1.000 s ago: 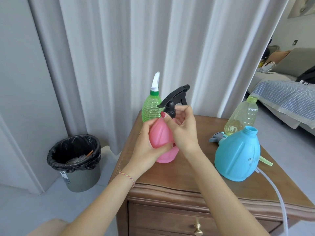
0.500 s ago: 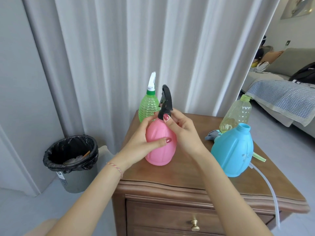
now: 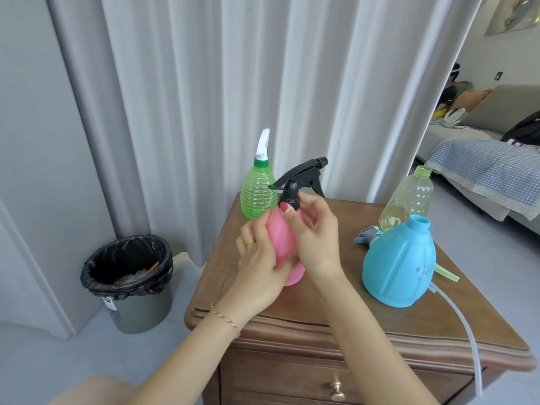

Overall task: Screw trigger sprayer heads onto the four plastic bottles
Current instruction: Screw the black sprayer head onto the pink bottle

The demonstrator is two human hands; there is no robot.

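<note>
While both hands (image 3: 314, 244) grip it, the pink bottle (image 3: 280, 238) shows little — its neck hidden.

Home bedroom: curtains (image 3: 233, 83), wooden nightstand (image 3: 321, 323), bed (image 3: 482, 168), bin (image 3: 131, 282).

A brown wooden cabinet (image 3: 336, 320) stands in front of long white curtains (image 3: 233, 83), and it has a drawer with a little gold knob (image 3: 337, 390). On the floor to its left sits a gray trash bin (image 3: 128, 283) with a black bag inside and some rubbish in it. Far off on the right there is a gray sofa (image 3: 502, 109) and a blue checked cloth (image 3: 485, 168) spread out flat, with a picture (image 3: 511, 10) high on the wall.
</note>
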